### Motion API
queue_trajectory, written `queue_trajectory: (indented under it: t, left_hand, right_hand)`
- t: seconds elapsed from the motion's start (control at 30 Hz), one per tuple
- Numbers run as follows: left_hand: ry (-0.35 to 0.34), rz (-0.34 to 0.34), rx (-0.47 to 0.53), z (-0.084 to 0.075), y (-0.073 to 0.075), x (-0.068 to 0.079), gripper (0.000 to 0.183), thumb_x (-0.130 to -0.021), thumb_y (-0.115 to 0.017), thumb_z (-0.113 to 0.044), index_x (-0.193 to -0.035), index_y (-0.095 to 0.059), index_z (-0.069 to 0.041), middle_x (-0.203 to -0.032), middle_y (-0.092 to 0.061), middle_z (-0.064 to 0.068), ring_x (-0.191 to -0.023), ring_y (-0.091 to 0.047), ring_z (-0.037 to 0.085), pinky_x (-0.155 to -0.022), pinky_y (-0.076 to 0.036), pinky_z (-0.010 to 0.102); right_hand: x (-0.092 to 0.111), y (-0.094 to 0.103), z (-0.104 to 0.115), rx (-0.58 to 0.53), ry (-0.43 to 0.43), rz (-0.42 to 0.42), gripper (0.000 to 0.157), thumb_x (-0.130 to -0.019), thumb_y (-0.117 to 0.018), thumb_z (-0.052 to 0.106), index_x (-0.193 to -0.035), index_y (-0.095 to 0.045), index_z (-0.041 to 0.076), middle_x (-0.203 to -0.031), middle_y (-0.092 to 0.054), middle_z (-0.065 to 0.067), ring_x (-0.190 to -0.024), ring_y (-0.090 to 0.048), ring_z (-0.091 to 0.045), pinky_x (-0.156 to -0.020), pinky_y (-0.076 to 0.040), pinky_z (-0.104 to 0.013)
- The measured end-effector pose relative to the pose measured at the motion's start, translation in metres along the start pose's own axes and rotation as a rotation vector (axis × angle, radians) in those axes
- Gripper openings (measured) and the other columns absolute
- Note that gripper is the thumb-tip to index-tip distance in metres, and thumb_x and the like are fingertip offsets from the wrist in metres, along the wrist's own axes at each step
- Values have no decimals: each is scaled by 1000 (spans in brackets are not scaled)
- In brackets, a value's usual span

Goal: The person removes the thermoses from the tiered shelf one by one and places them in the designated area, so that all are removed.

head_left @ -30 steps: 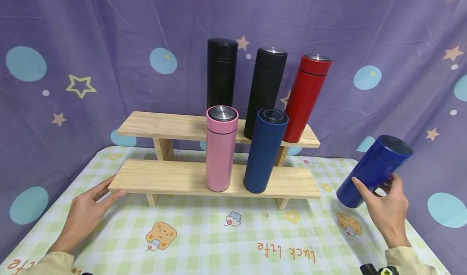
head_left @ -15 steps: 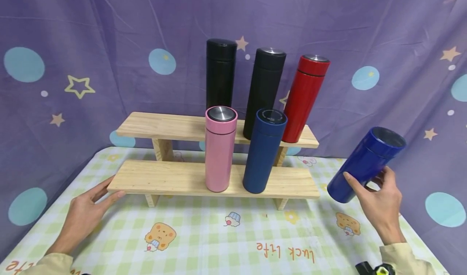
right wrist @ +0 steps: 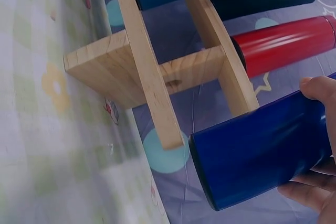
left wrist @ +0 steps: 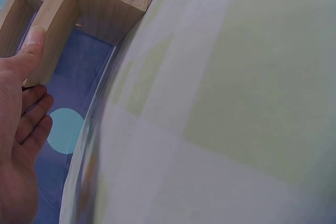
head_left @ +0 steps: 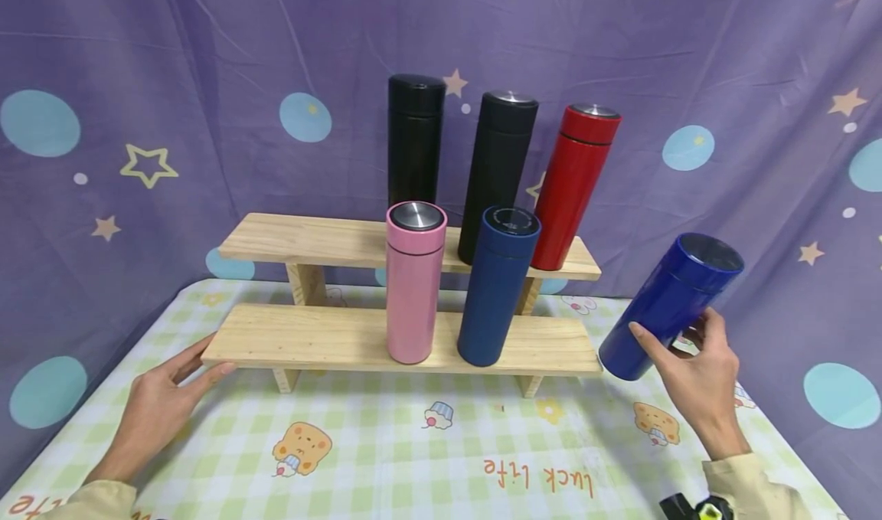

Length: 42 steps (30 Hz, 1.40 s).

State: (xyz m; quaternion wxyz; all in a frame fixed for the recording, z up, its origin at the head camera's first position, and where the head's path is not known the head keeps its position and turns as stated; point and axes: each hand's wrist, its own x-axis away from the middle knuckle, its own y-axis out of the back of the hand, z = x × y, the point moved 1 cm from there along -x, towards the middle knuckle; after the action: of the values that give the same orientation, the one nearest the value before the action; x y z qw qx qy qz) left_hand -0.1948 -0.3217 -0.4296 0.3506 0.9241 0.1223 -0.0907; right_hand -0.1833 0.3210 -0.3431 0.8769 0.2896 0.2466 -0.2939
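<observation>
My right hand (head_left: pixel 696 378) grips a glossy blue thermos (head_left: pixel 664 309) around its lower half, tilted with its top leaning right. Its base is close beside the right end of the lower shelf board; the right wrist view shows the thumb on one side and fingers on the other. At the opposite end, my left hand (head_left: pixel 165 397) pinches the left edge of the wooden two-tier shelf (head_left: pixel 296 335), thumb in front and fingers behind. On the lower board stand a pink thermos (head_left: pixel 415 298) and a matte navy thermos (head_left: pixel 498 298).
Two black thermoses (head_left: pixel 416 137) (head_left: pixel 501 168) and a red thermos (head_left: pixel 572 191) stand on the upper board. Bare wood shows on the left part of both boards. A checked tablecloth (head_left: pixel 386 443) covers the table, with a purple curtain (head_left: pixel 227 60) behind.
My right hand has moved left with the blue thermos, bringing it up toward the shelf's right end. My left hand stays on the shelf edge; the standing thermoses have not moved.
</observation>
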Motion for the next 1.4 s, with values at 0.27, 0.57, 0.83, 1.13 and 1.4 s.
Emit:
queue_trajectory:
  t: [0.27, 0.57, 0.83, 1.13, 1.4]
  left_hand:
    - [-3, -2, 5, 0, 0, 0, 73, -99, -72, -42, -157, -44, -8, -137, -55, 31, -128, -45, 63, -96, -38, 79]
    - [-3, -1, -1, 0, 1, -2, 73, -99, -72, -43, -157, -45, -8, -137, -55, 31, -128, -45, 63, -96, -38, 80]
    - [-2, 4, 3, -1, 1, -2, 73, -100, -71, -42, -158, -44, -7, -138, -54, 31, -128, -46, 63, -95, -38, 79]
    - [-8, -13, 0, -1, 1, -1, 72, -99, -72, -41, -156, -46, -5, -136, -56, 32, -126, -47, 63, -96, -38, 79]
    - [-1, -2, 4, 0, 0, 0, 72, -100, -71, -42, -157, -44, -6, -137, -55, 33, -127, -46, 64, -96, -38, 79]
  right_hand:
    - [2, -8, 10, -1, 41, 33, 73, -83, -88, 10, -145, -50, 0, -122, -63, -15, -98, -56, 4, -75, -50, -4]
    - [3, -20, 13, -30, 76, 54, 72, -83, -87, 6, -144, -49, -3, -120, -63, -15, -98, -57, 4, -76, -52, -5]
    - [3, -30, 20, -97, 118, 89, 72, -82, -87, 2, -144, -51, -2, -120, -64, -12, -100, -60, 1, -76, -53, -7]
    - [7, -44, 25, -119, 115, 127, 72, -80, -89, 3, -143, -52, 0, -123, -65, -15, -100, -61, 1, -77, -54, -7]
    - [9, -52, 30, -146, 107, 155, 72, -82, -87, 4, -144, -51, 1, -124, -64, -14, -100, -61, -2, -78, -54, -8]
